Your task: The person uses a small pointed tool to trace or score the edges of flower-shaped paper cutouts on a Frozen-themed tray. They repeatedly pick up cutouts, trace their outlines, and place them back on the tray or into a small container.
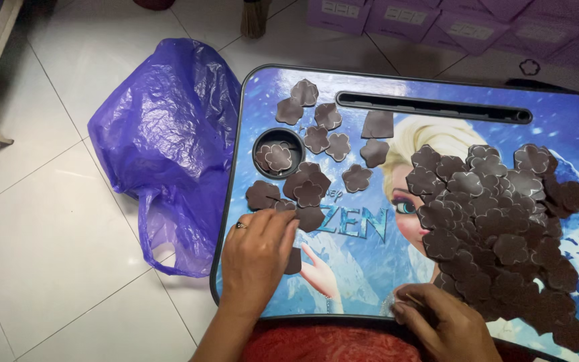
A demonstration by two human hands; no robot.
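Head view, looking down on a small lap table (363, 268) with a blue cartoon print, set over a white tiled floor (48, 241). Left hand (257, 258) flat on the table's near left part, ring on one finger, fingers together and pressed onto a dark brown flower-shaped cutout (293, 260), mostly covered by the palm. Right hand (440, 322) at the near edge, fingers curled and close together at the rim of a big heap of cutouts (497, 228); cannot tell whether anything is pinched between them. More loose cutouts (316, 141) scattered on the table's left part, some overlapping, a few dropped in the round cup hole (278, 153). Long dark slot (433, 107) along the far edge. Crumpled purple plastic bag (169, 147) on the floor, touching the table's left edge. Pale purple boxes (437, 20) beyond, cut off by the top border, with a broom tip (254, 19) beside them. Red cloth (316, 345) under the near edge, partly hidden. Table's right end out of frame.
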